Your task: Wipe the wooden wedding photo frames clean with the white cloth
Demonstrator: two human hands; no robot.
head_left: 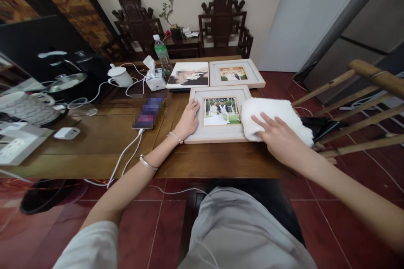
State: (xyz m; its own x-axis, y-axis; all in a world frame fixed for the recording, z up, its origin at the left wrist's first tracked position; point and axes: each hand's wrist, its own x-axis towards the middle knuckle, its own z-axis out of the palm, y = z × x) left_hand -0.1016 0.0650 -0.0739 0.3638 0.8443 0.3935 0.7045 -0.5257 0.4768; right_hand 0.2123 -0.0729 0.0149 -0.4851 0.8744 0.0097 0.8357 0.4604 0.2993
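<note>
A pale wooden picture frame (221,133) with a wedding photo (221,111) in it lies flat near the table's front edge. My left hand (188,118) grips its left side, fingers over the border and the thumb hidden. Under my right hand (276,136) is a fluffy white cloth (277,111), held against the frame's right side and covering part of it. The cloth hangs out past the frame to the right. Behind, a second picture frame (257,76) and a white-edged photo panel (188,67) lie side by side.
Left on the wooden table (202,162) are a phone (148,113) on a charging cable, a tissue box (155,80), a green-labelled bottle (162,54), a lidded white cup (120,75), a charger (67,133) and a power strip (19,143). A bamboo rack (362,101) stands right.
</note>
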